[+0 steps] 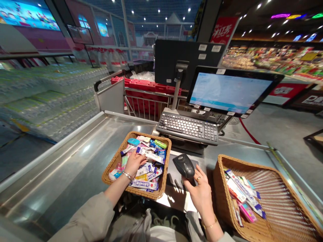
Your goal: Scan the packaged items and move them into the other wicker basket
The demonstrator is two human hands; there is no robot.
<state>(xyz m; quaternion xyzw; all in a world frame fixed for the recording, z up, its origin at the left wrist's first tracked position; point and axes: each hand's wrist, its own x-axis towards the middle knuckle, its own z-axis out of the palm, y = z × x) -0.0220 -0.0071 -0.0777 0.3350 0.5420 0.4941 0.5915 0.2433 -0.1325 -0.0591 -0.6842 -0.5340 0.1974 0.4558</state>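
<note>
My left hand (134, 162) reaches into a wicker basket (114, 162) full of small packaged goods, and its fingers close on a long white and purple box (150, 155) lifted a little above the pile. My right hand (199, 192) grips the handle of a black handheld barcode scanner (185, 165), held between the two baskets over the steel counter. A second wicker basket (272, 188) stands at my right with several boxed items (241, 195) lying at its left side.
A grey keyboard (188, 127) and a tilted touchscreen (230, 92) stand behind the baskets, with a black monitor back (166, 58) beyond. A steel counter (75, 168) runs to the left. A red shopping cart (148, 95) and stacked water bottles (45, 97) lie further back.
</note>
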